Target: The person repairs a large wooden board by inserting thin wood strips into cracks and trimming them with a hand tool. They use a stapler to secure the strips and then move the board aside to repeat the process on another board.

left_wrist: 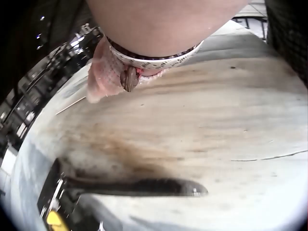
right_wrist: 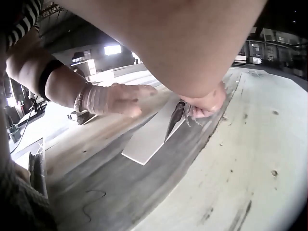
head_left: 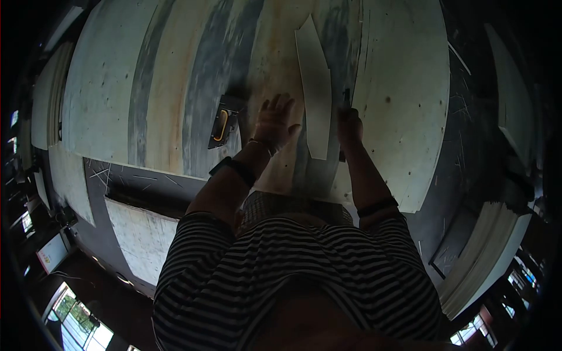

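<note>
My left hand [head_left: 275, 121] is over the board with its fingers extended and spread, left of a long pale strip [head_left: 316, 93]. That strip is thin and angular, pointed at its far end, and lies flat between my hands. To its right, my right hand [head_left: 350, 124] grips a narrow dark tool [right_wrist: 175, 120] that tapers to a point over the strip's edge; its kind cannot be told. Left of my left hand lies a black boxy device [head_left: 222, 121] with a yellow-orange loop. Beside it, the left wrist view shows a dark long handle [left_wrist: 139, 186].
Under everything is a large wooden board [head_left: 404, 111] with grey bands, knots and cracks. Stacked sheets [head_left: 486, 257] stand at the lower right, and another pale panel [head_left: 140, 234] lies below on the left. Thin scraps litter the dark floor.
</note>
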Action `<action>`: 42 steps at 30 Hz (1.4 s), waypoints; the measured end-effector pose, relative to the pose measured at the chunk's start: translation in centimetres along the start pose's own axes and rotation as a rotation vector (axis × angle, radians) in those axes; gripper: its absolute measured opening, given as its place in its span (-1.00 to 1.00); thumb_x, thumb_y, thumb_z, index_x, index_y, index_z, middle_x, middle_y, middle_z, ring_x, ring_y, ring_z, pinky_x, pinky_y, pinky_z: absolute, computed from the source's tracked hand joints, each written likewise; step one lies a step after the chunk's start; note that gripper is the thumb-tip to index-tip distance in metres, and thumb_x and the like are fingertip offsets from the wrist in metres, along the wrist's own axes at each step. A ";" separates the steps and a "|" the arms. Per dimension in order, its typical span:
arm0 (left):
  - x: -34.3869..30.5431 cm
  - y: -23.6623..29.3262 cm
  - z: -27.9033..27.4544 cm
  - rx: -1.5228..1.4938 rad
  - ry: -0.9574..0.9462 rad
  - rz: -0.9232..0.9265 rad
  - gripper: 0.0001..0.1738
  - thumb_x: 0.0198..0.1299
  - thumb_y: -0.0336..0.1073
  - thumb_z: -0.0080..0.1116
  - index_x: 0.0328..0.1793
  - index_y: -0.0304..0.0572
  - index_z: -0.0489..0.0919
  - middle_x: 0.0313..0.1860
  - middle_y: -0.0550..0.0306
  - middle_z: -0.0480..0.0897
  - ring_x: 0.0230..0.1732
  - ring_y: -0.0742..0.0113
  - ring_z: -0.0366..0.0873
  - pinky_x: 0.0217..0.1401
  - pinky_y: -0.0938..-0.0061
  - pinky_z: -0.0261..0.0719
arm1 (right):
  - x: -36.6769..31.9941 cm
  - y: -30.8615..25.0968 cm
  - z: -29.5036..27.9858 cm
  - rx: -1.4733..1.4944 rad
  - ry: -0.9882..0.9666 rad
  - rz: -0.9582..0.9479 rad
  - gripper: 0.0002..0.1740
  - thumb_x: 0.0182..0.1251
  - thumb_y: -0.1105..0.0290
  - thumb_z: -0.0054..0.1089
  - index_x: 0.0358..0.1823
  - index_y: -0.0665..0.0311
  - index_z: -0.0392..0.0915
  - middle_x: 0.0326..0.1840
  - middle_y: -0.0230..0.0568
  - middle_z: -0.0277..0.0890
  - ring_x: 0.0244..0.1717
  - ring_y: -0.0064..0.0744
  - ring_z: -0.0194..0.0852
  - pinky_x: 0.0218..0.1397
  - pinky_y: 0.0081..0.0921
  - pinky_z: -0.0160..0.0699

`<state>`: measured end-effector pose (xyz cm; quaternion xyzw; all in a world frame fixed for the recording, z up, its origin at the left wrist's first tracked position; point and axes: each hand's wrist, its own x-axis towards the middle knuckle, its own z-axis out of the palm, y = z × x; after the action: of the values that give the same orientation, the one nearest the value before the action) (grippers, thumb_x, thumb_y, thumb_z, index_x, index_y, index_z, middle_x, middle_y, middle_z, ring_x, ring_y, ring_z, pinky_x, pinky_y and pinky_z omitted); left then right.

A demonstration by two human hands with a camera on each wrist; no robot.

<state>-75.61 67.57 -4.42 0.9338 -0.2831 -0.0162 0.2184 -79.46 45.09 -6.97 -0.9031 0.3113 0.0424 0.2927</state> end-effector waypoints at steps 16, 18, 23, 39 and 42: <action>0.9 0.2 3.5 -0.175 -0.158 0.172 -0.19 -0.05 0.10 0.26 0.29 -0.20 0.40 0.38 0.06 0.29 0.47 0.11 0.09 0.50 0.07 -0.05 | 14.2 -15.8 8.7 -0.283 -0.027 -0.187 -0.64 0.33 0.15 0.01 -0.11 0.34 0.31 -0.19 0.15 0.58 -0.16 0.11 0.61 -0.15 -0.04 0.62; 1.1 0.0 3.6 -0.180 -0.150 0.180 -0.19 -0.05 0.11 0.26 0.29 -0.20 0.40 0.39 0.06 0.29 0.47 0.12 0.08 0.50 0.07 -0.05 | 15.1 -16.6 8.9 -0.326 -0.058 -0.172 -0.64 0.33 0.15 0.01 -0.12 0.34 0.32 -0.18 0.12 0.59 -0.16 0.08 0.62 -0.14 -0.07 0.63; 1.1 -0.3 3.5 -0.190 -0.154 0.186 -0.20 -0.08 0.08 0.28 0.28 -0.20 0.41 0.38 0.07 0.29 0.47 0.14 0.08 0.49 0.09 -0.03 | 16.1 -17.5 9.3 -0.365 -0.046 -0.185 -0.68 0.34 0.18 0.01 -0.11 0.30 0.33 -0.18 0.09 0.60 -0.15 0.04 0.63 -0.13 -0.09 0.64; 5.6 -4.9 3.8 -0.183 0.109 0.128 -0.65 -0.04 -0.26 0.23 -0.08 -0.16 0.56 0.07 0.03 0.52 0.11 0.07 0.48 0.16 0.15 0.41 | 8.3 -14.0 6.8 -0.380 -0.205 -0.116 -0.74 0.41 0.25 -0.19 -0.05 0.26 0.32 -0.13 0.01 0.60 -0.08 -0.01 0.63 -0.04 -0.07 0.60; 13.0 -8.6 2.3 -0.005 0.204 0.000 -0.67 -0.03 -0.33 0.13 -0.06 -0.11 0.57 0.04 0.09 0.53 0.08 0.09 0.51 0.10 0.18 0.46 | 8.6 -12.9 7.9 -0.418 -0.183 -0.165 -0.73 0.43 0.24 -0.20 -0.04 0.26 0.34 -0.11 0.04 0.60 -0.07 -0.03 0.63 -0.03 -0.08 0.60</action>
<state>-60.54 66.10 -8.83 0.9301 -0.2592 0.0783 0.2483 -64.14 53.08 -9.24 -0.9589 0.1931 0.1635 0.1287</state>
